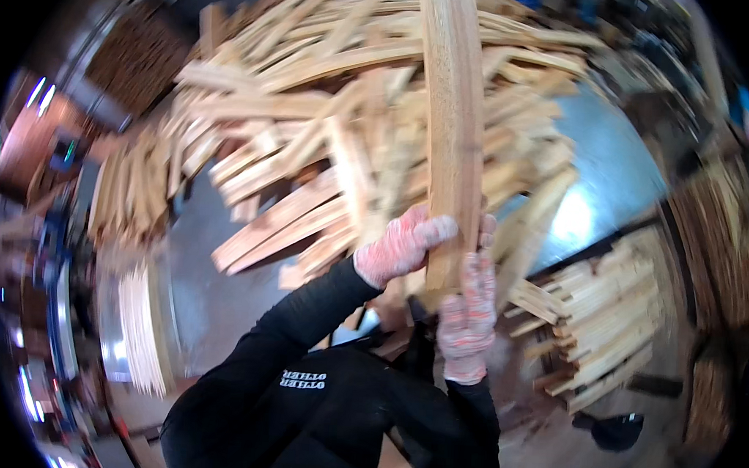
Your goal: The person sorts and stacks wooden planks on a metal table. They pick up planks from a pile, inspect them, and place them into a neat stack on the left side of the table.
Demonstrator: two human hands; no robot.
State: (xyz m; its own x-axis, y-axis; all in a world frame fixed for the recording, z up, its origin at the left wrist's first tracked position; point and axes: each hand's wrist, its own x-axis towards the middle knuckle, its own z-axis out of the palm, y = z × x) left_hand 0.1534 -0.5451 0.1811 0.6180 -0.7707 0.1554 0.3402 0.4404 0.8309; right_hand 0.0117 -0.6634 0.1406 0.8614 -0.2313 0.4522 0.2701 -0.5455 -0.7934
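The long wooden slat [453, 128] stood upright at frame centre, over the heaped offcuts [329, 138] on the metal worktop [603, 161]. The left hand [401, 248] and right hand [468, 319], gloved, were clamped round its lower end. Held so low, it risked tipping and splinters.

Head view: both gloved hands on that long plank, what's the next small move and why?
Probably lift the plank a little further clear of the heap of wood strips before swinging it. The left hand and right hand both grip only its near end, while its far end reaches across the loose heap and could snag there.
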